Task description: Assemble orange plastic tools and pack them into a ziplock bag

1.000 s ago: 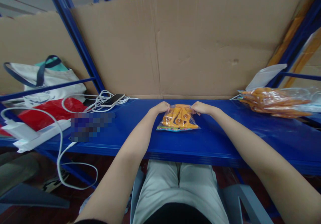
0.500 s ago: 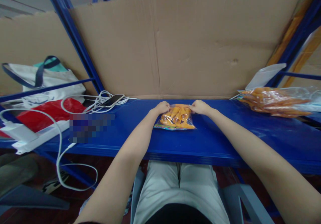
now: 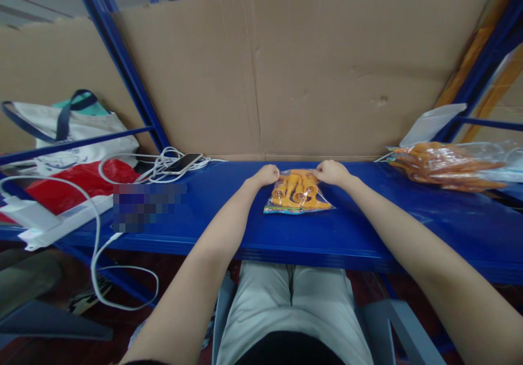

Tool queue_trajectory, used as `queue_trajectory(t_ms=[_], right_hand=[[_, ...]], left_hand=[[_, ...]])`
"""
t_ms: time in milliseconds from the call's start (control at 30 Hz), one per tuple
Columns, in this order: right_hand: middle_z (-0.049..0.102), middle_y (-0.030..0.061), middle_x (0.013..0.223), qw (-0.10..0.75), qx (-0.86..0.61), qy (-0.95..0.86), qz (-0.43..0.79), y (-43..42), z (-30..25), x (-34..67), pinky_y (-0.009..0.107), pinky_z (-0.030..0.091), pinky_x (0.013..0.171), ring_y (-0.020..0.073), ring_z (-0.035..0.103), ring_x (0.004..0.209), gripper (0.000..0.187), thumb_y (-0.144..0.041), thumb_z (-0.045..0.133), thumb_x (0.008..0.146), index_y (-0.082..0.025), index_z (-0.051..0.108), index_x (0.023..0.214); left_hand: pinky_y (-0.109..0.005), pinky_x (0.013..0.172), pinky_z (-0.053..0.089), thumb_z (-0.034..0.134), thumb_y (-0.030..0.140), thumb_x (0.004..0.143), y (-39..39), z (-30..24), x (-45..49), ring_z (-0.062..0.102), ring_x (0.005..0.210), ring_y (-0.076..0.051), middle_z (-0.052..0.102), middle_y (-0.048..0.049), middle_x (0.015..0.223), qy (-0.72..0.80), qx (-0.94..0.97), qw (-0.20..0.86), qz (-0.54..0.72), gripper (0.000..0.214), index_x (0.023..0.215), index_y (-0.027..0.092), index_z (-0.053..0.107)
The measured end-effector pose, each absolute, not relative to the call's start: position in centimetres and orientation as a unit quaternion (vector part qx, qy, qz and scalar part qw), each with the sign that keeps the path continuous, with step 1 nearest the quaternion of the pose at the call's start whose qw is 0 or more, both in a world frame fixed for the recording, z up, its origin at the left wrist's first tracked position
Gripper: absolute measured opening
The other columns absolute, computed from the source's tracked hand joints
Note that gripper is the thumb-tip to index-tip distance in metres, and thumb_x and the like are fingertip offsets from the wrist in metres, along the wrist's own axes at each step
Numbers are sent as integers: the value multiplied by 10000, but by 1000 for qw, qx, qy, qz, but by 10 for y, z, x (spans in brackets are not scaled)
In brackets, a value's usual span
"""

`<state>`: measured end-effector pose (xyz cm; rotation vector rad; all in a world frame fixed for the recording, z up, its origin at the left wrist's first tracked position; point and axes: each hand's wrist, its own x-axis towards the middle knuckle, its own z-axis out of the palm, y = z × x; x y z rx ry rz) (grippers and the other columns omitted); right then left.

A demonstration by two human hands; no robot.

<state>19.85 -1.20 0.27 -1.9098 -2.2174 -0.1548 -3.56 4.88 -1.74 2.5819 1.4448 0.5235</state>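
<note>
A small clear plastic bag (image 3: pixel 298 192) filled with orange plastic pieces lies on the blue metal shelf (image 3: pixel 351 229) in front of me. My left hand (image 3: pixel 266 175) pinches the bag's top left corner with closed fingers. My right hand (image 3: pixel 330 172) pinches the top right corner the same way. Both hands rest at the bag's far edge, and the bag's coloured bottom strip points toward me.
A large clear bag (image 3: pixel 445 166) of orange pieces lies at the right, with a white packet (image 3: pixel 433 123) behind it. At the left are a phone (image 3: pixel 183 163) with white cables, a white power strip (image 3: pixel 44 223), a red bag (image 3: pixel 81 182) and a tote bag (image 3: pixel 69 131). Cardboard (image 3: pixel 310 71) backs the shelf.
The bag shifted a little left and then back to the right between my hands. Both hands kept their pinch on its top corners.
</note>
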Motion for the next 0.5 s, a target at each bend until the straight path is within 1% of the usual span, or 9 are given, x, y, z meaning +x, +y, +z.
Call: queue_trajectory(t_ms=[100,200,300,367,500], right_hand=[[667,173,1070,119,-601,-787,-72,-10,1,201,340,467,851,277,631,1041,279,-282,468,911,-149,693,815],[635,165,1115,154,-570,-800,-102,-9,-2,199,365,462,883,280,596,1077,202,-253,506,872,-143,665,932],[635,171,1135,188,-542,-812,-106,-6,-7,194,392,464,917,280,594,1078,260,-190,483,856,-125,627,1062],[639,175,1174,205,-518,-825,-96,-3,-11,190,396,453,969,272,590,1117,319,-138,452,848,-111,614,1122],[621,146,1315,207,-484,-850,-25,2,-17,184,374,411,1074,233,564,1235,445,-94,392,861,-115,604,1251]], left_hand=[[-277,829,476,509,77,620,47,-15,-35,645,856,-203,711,-84,845,481,860,62,157,196,602,152,689],[-284,840,473,522,65,617,45,-15,-34,644,880,-214,696,-100,881,479,864,63,141,177,592,144,679],[-278,822,472,529,56,627,45,-15,-32,639,870,-211,686,-107,887,480,864,63,137,163,592,135,668],[-264,812,473,526,62,641,46,-16,-32,636,865,-201,686,-102,890,480,866,53,132,166,609,135,672],[-227,818,476,511,67,649,49,-17,-34,633,883,-172,696,-74,922,469,874,42,120,212,693,140,705]])
